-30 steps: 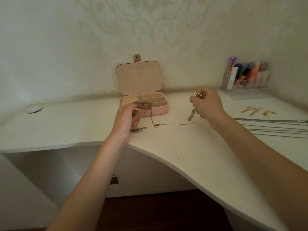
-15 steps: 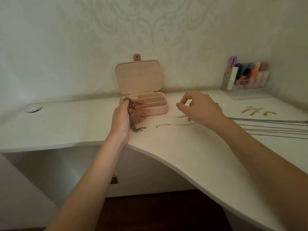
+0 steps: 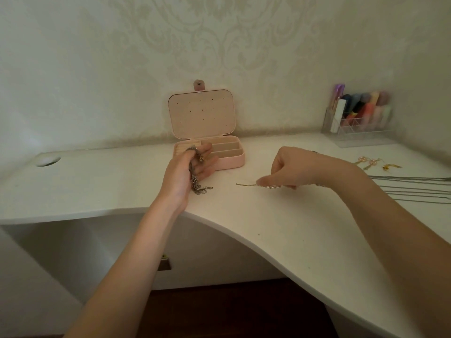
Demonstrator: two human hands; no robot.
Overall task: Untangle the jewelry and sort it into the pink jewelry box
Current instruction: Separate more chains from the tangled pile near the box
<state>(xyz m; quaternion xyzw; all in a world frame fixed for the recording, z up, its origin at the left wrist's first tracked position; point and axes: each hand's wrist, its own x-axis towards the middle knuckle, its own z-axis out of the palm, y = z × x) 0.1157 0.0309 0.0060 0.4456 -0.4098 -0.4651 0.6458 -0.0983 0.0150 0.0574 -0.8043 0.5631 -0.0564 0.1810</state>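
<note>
Jewelry sorting at the open pink jewelry box (image 3: 229,162)
Left hand (image 3: 188,170) clutches a silver chain tangle (image 3: 196,178) just before the box; right hand (image 3: 288,170) pinches a gold chain (image 3: 246,184) lying on the worktop (image 3: 280,235)

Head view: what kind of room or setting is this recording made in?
Probably a bedroom or dressing corner at home. A white curved desk stands against damask-patterned wallpaper, with a clear organizer of cosmetics in the corner and an open pink jewelry box on top.
</note>
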